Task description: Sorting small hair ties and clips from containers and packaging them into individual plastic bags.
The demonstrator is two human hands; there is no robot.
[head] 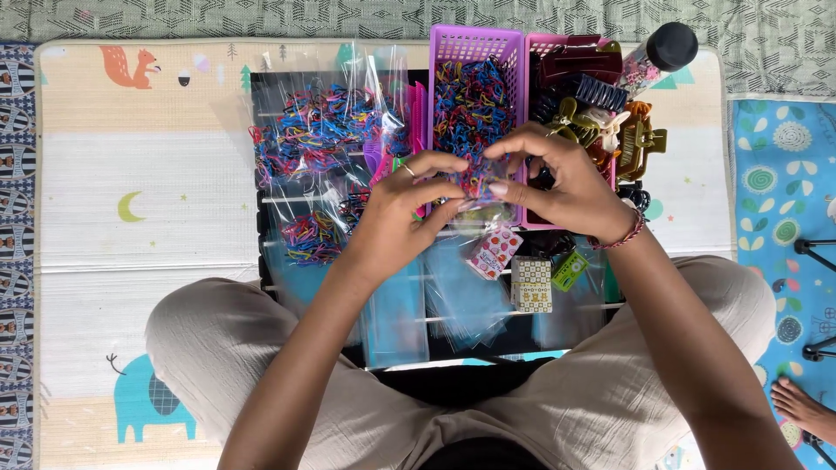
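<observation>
Head view looks down past bent knees in beige trousers to a play mat. Nearest lie clear empty bags and small patterned boxes on a black tray. Above them the left hand and right hand meet, fingertips of both pinching a small clear bag of coloured rubber bands, which hides part of the purple basket of bands behind. Hair claws fill the pink basket toward the mat's far right corner.
</observation>
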